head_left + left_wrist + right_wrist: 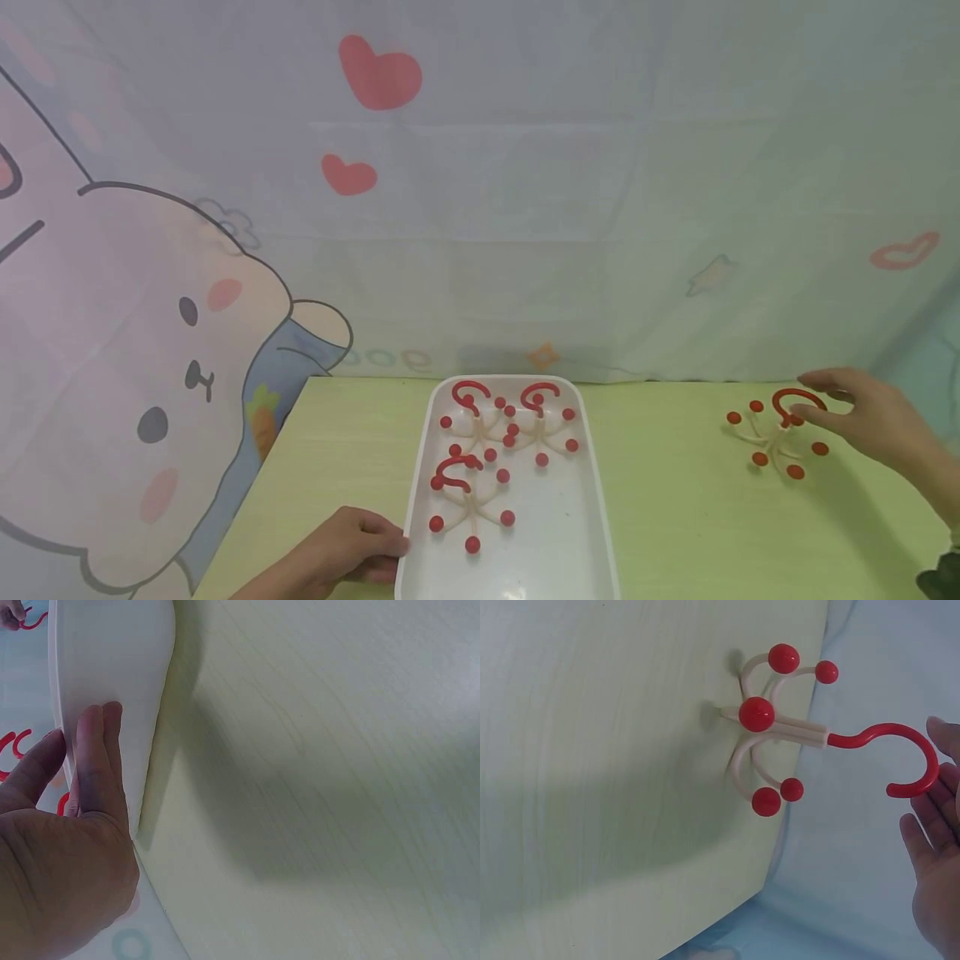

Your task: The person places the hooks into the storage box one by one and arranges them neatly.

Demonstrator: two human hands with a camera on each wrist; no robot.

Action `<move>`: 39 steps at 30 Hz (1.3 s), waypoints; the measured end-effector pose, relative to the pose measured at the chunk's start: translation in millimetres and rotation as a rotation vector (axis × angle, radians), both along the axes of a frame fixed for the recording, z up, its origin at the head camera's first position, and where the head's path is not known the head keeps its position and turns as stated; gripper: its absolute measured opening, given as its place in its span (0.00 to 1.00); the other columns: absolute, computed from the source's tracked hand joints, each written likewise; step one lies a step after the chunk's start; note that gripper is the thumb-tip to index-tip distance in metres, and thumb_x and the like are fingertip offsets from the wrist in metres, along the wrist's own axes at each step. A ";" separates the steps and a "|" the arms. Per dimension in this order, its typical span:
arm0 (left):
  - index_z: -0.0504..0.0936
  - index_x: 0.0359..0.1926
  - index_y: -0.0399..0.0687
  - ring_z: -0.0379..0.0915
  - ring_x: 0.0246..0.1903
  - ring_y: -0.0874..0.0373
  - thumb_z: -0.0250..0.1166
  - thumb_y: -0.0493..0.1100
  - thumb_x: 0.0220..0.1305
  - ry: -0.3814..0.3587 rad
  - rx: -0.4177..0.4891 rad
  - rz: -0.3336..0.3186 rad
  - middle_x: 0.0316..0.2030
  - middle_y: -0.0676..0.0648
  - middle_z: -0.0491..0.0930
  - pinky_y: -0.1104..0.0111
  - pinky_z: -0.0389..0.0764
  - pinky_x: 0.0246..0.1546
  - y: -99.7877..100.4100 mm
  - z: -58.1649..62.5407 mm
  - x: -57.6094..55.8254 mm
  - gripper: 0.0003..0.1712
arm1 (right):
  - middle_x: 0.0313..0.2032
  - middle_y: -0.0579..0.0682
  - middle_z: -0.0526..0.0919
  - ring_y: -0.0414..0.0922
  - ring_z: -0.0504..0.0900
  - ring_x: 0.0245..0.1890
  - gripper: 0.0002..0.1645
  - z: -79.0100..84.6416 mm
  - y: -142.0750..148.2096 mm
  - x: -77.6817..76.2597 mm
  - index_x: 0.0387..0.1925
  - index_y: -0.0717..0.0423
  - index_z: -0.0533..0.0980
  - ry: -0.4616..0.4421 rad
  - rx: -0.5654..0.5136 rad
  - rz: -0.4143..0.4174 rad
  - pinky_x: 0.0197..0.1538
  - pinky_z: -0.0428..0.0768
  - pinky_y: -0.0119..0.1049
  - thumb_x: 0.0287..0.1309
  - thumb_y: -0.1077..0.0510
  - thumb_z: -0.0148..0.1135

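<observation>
A white tray (pixel 543 533) holds several-armed hook hangers with cream arms, red ball tips and red top hooks: one hanger (pixel 477 427) at the back left, one hanger (pixel 539 427) at the back right, one hanger (pixel 471 502) in front of them. My left hand (pixel 352 546) pinches the tray's left rim, thumb at the edge and fingers along the outer wall (pixel 142 645). On the right, another such hanger (pixel 780 442) stands upright on its arms, its hook (pixel 911 735) up. Around that hook, fingers spread, is my right hand (pixel 862 412); whether it touches is unclear.
The pale green table (pixel 667 517) carries the tray and the right-hand hanger. Along its back edge hangs a printed cloth (pixel 525 208) with hearts and a cartoon animal.
</observation>
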State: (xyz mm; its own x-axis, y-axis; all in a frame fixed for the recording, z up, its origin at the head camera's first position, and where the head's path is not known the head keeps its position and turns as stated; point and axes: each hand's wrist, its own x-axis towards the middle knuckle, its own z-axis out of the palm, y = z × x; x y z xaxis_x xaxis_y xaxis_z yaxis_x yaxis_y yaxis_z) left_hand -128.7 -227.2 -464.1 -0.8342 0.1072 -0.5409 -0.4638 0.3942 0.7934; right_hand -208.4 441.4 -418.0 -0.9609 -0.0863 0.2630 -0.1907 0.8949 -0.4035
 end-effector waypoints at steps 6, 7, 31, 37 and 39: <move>0.88 0.44 0.32 0.87 0.33 0.58 0.75 0.37 0.66 -0.001 0.005 0.001 0.34 0.46 0.89 0.65 0.92 0.38 0.8 1.6 0.6 0.11 | 0.54 0.71 0.84 0.75 0.80 0.54 0.27 -5.9 1.8 -1.3 0.56 0.66 0.82 0.034 0.010 -0.015 0.44 0.82 0.52 0.64 0.51 0.78; 0.88 0.44 0.32 0.87 0.33 0.58 0.75 0.36 0.66 -0.001 0.007 0.000 0.34 0.45 0.89 0.64 0.92 0.38 0.8 1.8 0.7 0.11 | 0.53 0.70 0.85 0.74 0.81 0.53 0.26 -6.8 1.8 -1.4 0.55 0.66 0.82 0.042 0.008 -0.017 0.43 0.82 0.51 0.65 0.51 0.78; 0.88 0.44 0.32 0.88 0.34 0.57 0.75 0.37 0.67 -0.002 0.008 -0.016 0.35 0.45 0.89 0.64 0.92 0.39 0.0 3.7 0.6 0.11 | 0.46 0.69 0.88 0.73 0.83 0.49 0.14 -13.3 -5.6 -5.2 0.44 0.62 0.86 0.084 0.007 -0.070 0.42 0.81 0.67 0.69 0.53 0.73; 0.88 0.44 0.33 0.88 0.34 0.56 0.76 0.37 0.66 -0.003 0.004 -0.001 0.34 0.46 0.89 0.64 0.92 0.39 1.2 5.2 1.0 0.10 | 0.46 0.69 0.88 0.73 0.83 0.48 0.15 -12.6 -10.2 -2.5 0.44 0.62 0.86 0.098 0.018 -0.059 0.42 0.81 0.68 0.69 0.53 0.73; 0.88 0.44 0.33 0.88 0.34 0.57 0.76 0.37 0.66 -0.004 -0.004 0.003 0.34 0.46 0.89 0.65 0.92 0.39 1.6 5.7 1.2 0.10 | 0.46 0.68 0.88 0.73 0.83 0.49 0.15 -10.7 -12.6 -1.5 0.44 0.62 0.87 0.096 0.016 -0.056 0.42 0.81 0.68 0.69 0.52 0.73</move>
